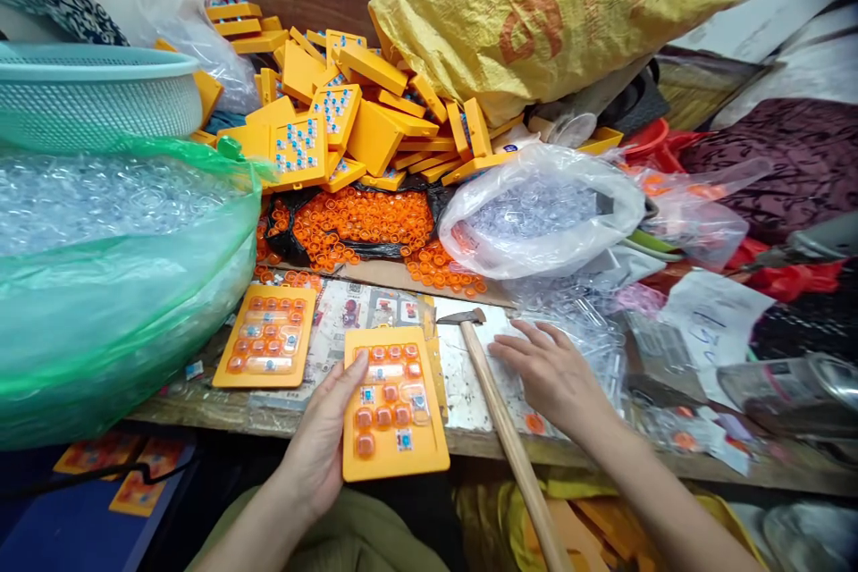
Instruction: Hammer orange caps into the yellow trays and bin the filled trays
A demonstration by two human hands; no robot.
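My left hand grips a yellow plastic panel by its left side, thumb on its face. Orange round caps and transparent covers fill many of its openings, and blue-and-white pieces show in several. My right hand is over the worktable with its fingers stretched out, holding nothing that I can see. Just left of those fingers lies a hammer, its wooden handle pointing towards me. Beyond and right of the hand are loose transparent plastic pieces. A second yellow panel with similar caps lies to the left.
Yellow panels are heaped at the back. Orange caps spill from a black bag. A white bag and a large green bag hold transparent pieces. A blue basket stands far left; a yellow sack looms behind.
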